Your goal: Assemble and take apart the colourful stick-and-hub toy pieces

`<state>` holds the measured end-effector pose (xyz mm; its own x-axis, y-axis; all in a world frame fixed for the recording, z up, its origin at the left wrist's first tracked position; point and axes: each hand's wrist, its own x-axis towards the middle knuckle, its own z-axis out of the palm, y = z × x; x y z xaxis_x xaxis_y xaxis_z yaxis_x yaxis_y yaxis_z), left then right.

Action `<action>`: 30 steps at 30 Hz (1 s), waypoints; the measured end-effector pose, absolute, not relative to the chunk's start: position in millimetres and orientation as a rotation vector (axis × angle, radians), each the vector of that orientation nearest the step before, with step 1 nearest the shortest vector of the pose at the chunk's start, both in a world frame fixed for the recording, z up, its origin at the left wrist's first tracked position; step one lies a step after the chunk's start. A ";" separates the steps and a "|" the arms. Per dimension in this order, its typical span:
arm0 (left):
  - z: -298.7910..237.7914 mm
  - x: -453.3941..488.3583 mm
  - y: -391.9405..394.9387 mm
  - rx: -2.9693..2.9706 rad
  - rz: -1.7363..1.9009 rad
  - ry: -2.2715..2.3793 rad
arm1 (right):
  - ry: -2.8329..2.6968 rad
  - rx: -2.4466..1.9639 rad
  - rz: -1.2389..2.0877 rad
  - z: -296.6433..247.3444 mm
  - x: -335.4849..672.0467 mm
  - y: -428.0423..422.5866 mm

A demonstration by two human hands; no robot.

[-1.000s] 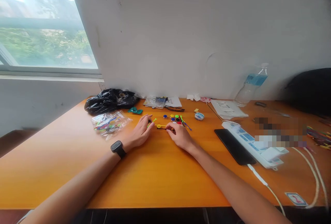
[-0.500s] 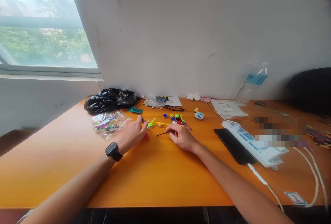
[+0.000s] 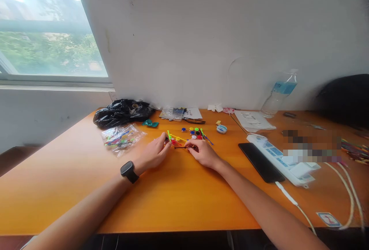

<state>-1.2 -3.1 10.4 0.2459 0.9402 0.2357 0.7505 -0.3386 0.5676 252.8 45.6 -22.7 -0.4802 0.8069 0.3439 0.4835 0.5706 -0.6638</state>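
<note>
My left hand (image 3: pixel 155 153), with a black watch on its wrist, is closed, thumb and fingers pinched at a bright green plastic stick (image 3: pixel 169 135) standing up by the fingertips. Something dark shows between those fingers, too small to make out. My right hand (image 3: pixel 204 153) pinches a thin black plastic stick (image 3: pixel 180 147), which points left towards the other hand. Between the hands lie a yellow stick (image 3: pixel 176 137) and red pieces (image 3: pixel 174 142), partly hidden. Behind the right hand are several round coloured pieces (image 3: pixel 191 130) and more sticks (image 3: pixel 206 137).
A clear bag of coloured pieces (image 3: pixel 122 139) and a black plastic bag (image 3: pixel 122 113) lie left. A small round container (image 3: pixel 221 129) stands behind my right hand. To the right are a phone (image 3: pixel 261 162), a white power strip (image 3: pixel 279 159), cables and a plastic bottle (image 3: pixel 278 94).
My left hand has moved slightly right, closer to my right hand. The green stick has turned more upright at its fingertips. The black stick in my right hand lies more level.
</note>
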 end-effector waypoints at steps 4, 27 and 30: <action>13.0 -1.6 -4.6 2.329 0.756 1.402 | -2.073 -1.104 0.600 -27.9 251.0 51.8; -8.3 10.5 -1.0 2.051 0.869 0.962 | -1.940 -0.838 1.064 -16.1 238.3 28.7; -8.7 11.4 0.2 2.016 0.931 0.925 | -1.941 -0.802 1.143 -14.1 235.6 23.9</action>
<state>11.4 0.2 -8.7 0.4821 0.8208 0.3064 0.3014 -0.4837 0.8217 235.6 23.9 -14.1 -0.5366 0.7974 0.2762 0.1454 0.4098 -0.9005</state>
